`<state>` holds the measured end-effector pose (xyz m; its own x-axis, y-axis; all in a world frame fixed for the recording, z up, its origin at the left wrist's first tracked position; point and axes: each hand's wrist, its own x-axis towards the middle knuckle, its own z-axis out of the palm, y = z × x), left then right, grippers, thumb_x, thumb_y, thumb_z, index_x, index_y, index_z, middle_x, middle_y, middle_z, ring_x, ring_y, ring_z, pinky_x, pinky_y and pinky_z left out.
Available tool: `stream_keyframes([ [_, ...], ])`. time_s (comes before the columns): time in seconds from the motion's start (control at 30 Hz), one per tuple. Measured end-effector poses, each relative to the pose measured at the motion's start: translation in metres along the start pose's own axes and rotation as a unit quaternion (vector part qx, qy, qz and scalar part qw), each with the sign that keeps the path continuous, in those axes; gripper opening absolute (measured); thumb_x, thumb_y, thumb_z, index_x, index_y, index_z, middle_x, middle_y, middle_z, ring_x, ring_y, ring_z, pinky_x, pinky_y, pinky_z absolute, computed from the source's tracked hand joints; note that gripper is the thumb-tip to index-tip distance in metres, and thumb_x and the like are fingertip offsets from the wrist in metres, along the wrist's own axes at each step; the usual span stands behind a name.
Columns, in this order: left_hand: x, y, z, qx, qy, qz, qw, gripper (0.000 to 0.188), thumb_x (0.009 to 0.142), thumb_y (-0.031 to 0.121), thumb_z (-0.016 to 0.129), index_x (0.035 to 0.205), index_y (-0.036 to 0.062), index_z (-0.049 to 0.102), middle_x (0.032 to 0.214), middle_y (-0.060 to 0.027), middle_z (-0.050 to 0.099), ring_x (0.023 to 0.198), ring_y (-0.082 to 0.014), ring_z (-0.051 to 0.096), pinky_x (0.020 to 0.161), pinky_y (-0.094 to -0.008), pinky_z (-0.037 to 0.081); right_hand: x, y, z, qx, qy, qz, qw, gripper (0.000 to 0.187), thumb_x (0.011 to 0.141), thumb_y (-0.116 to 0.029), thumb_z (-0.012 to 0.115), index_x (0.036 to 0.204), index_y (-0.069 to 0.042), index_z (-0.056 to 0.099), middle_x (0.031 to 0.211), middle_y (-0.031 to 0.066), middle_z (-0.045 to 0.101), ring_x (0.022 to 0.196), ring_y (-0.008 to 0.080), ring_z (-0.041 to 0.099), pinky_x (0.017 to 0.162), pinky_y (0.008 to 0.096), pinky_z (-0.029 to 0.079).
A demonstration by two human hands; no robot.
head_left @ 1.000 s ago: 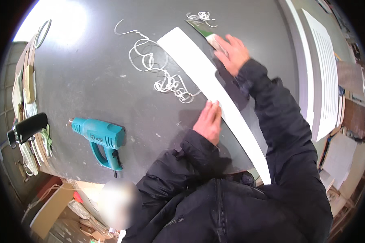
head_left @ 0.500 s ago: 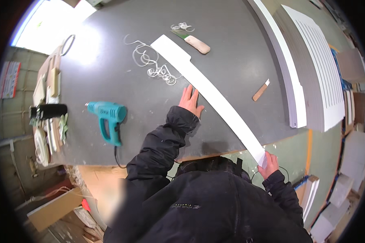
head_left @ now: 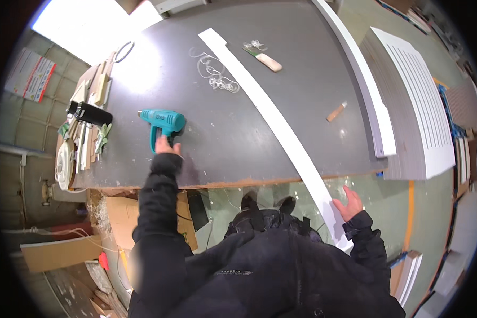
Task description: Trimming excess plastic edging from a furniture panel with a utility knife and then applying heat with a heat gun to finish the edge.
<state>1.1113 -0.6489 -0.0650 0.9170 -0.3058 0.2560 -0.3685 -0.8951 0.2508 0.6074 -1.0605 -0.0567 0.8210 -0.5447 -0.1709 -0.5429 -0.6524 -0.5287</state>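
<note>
My left hand [head_left: 168, 146] is at the handle of a teal heat gun [head_left: 167, 121], fingers stretched and thumb apart, not visibly wrapped round it. A long white strip [head_left: 273, 114] with a stepped far end lies slantwise across the table and juts past its front edge. Beside the strip's near end is my right hand [head_left: 349, 204], open, its fingers spread and one fingertip at the strip's edge. Thin curled white shavings [head_left: 217, 79] lie left of the strip. To its right are a knife [head_left: 267, 61] with a pale wrapped handle and a small wooden-handled blade [head_left: 336, 112].
The dark grey table [head_left: 222, 153] ends in a worn front edge. Another long white piece [head_left: 363, 79] runs along its right side, beside a stack of grooved white panels [head_left: 416, 100]. Boards and a black cylinder [head_left: 93, 114] crowd the left end. Cardboard [head_left: 123, 214] lies below.
My left hand has left the strip's side and moved left to the heat gun. My right hand has let go of the strip's near end, which now reaches farther toward me.
</note>
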Motion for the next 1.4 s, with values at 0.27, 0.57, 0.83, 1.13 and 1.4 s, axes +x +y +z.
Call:
stream_keyframes([
  [0.27, 0.064, -0.052, 0.028, -0.037, -0.189, -0.044, 0.98, 0.058, 0.074, 0.013, 0.071, 0.128, 0.0028, 0.051, 0.109, -0.024, 0.063, 0.105, -0.0445, 0.06, 0.093, -0.0458, 0.047, -0.137, 0.0, 0.045, -0.022, 0.045, 0.24, 0.969, 0.084, 0.073, -0.044, 0.077, 0.135, 0.003, 0.047, 0.113, 0.0296, 0.062, 0.104, 0.0437, 0.06, 0.091, 0.0465, 0.049],
  [0.57, -0.045, 0.011, -0.007, -0.587, -0.125, -0.135, 0.788, 0.031, 0.09, 0.02, 0.07, 0.113, 0.0009, 0.063, 0.085, -0.0007, 0.062, 0.073, -0.011, 0.056, 0.064, -0.0268, 0.045, -0.083, -0.107, 0.097, 0.145, 0.033, 0.15, 0.977, 0.075, 0.081, -0.036, 0.073, 0.138, 0.004, 0.045, 0.122, 0.0303, 0.058, 0.115, 0.0411, 0.057, 0.098, 0.0406, 0.046],
  [0.83, -0.263, 0.196, -0.139, -0.489, -0.171, 0.36, 0.776, 0.039, 0.088, 0.007, 0.067, 0.124, -0.0035, 0.059, 0.119, -0.0178, 0.062, 0.107, -0.0256, 0.061, 0.09, -0.037, 0.05, -0.117, -0.207, 0.038, 0.59, -0.037, -0.053, 0.805, 0.064, 0.092, -0.026, 0.066, 0.143, -0.001, 0.036, 0.124, 0.0166, 0.058, 0.116, 0.0254, 0.055, 0.102, 0.0375, 0.042],
  [1.13, -0.329, 0.204, 0.024, -0.578, -0.295, -0.334, 0.683, 0.059, 0.085, 0.018, 0.075, 0.132, -0.0027, 0.048, 0.117, -0.015, 0.064, 0.1, -0.0302, 0.064, 0.084, -0.0425, 0.054, -0.255, -0.038, 0.005, 0.703, 0.259, 0.254, 0.612, 0.027, 0.095, -0.019, 0.063, 0.115, -0.003, 0.055, 0.077, 0.0026, 0.053, 0.063, 0.0154, 0.054, 0.056, 0.0351, 0.048],
  [1.4, -0.353, 0.115, 0.012, -0.611, -0.276, -0.3, 0.679, 0.049, 0.09, 0.018, 0.071, 0.131, -0.0007, 0.054, 0.107, -0.0108, 0.068, 0.089, -0.0215, 0.068, 0.075, -0.0361, 0.058, -0.242, -0.024, -0.003, 0.724, 0.062, 0.223, 0.65, 0.047, 0.095, -0.029, 0.065, 0.128, -0.001, 0.047, 0.078, 0.0045, 0.055, 0.062, 0.0155, 0.053, 0.055, 0.0339, 0.046],
])
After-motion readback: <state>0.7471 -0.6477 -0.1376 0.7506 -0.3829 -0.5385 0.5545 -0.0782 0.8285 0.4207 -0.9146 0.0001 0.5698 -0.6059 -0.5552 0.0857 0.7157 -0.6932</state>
